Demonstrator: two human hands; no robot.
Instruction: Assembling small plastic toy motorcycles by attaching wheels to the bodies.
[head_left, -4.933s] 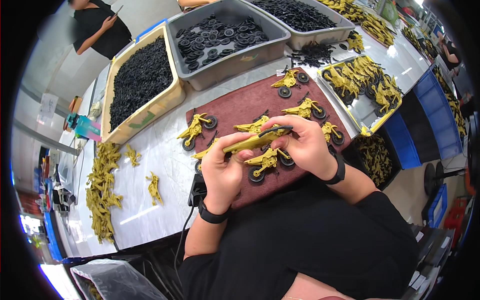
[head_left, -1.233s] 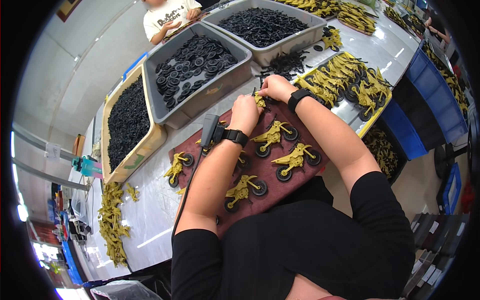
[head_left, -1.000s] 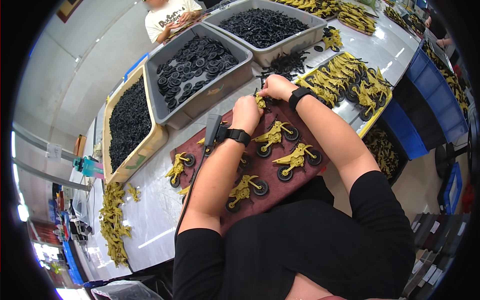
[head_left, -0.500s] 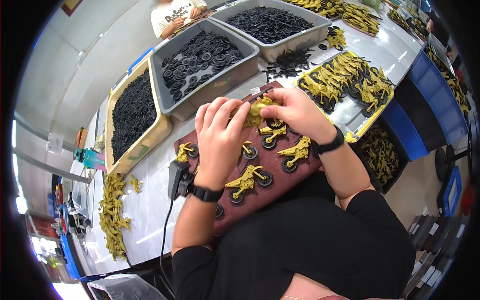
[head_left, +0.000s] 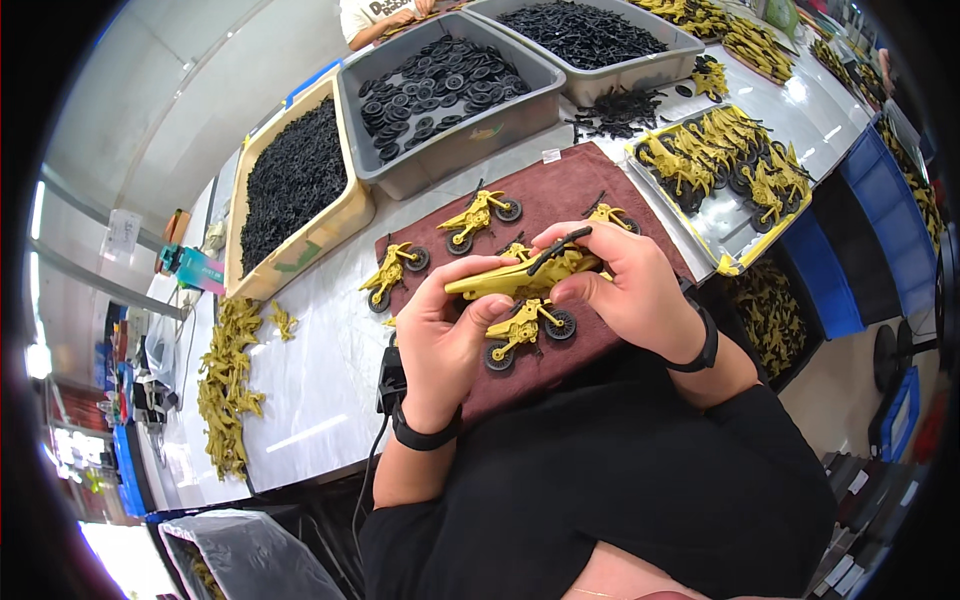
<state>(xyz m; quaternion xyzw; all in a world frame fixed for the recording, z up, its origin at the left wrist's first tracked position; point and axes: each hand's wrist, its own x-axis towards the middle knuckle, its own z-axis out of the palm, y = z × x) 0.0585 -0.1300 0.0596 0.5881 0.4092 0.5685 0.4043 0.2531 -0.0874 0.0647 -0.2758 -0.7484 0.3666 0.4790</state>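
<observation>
Both hands hold a yellow toy motorcycle (head_left: 480, 284) above a maroon cloth mat (head_left: 585, 190). My left hand (head_left: 445, 330) is closed on its left end, thumb below and fingers behind. At the other end my right hand (head_left: 640, 290) pinches it, the index finger near a black handlebar (head_left: 558, 250) lying across the top. Its underside and any wheels are hidden by the hands. Several partly built toy motorcycles lie on the mat, including one (head_left: 482, 215) at the far side, one (head_left: 397, 270) at the left and one (head_left: 522, 328) just below my hands.
Beyond the mat stand a cream bin (head_left: 362, 205) of small black parts, a grey bin (head_left: 420, 172) of black wheels and another grey bin (head_left: 690, 50) of black pieces. A yellow-rimmed tray (head_left: 728, 268) holds motorcycles at right. Yellow parts (head_left: 232, 370) are heaped at left.
My hands have come nearer to me with the toy motorcycle, which is now tilted so its handlebar shows. The view has shifted, uncovering the far part of the mat.
</observation>
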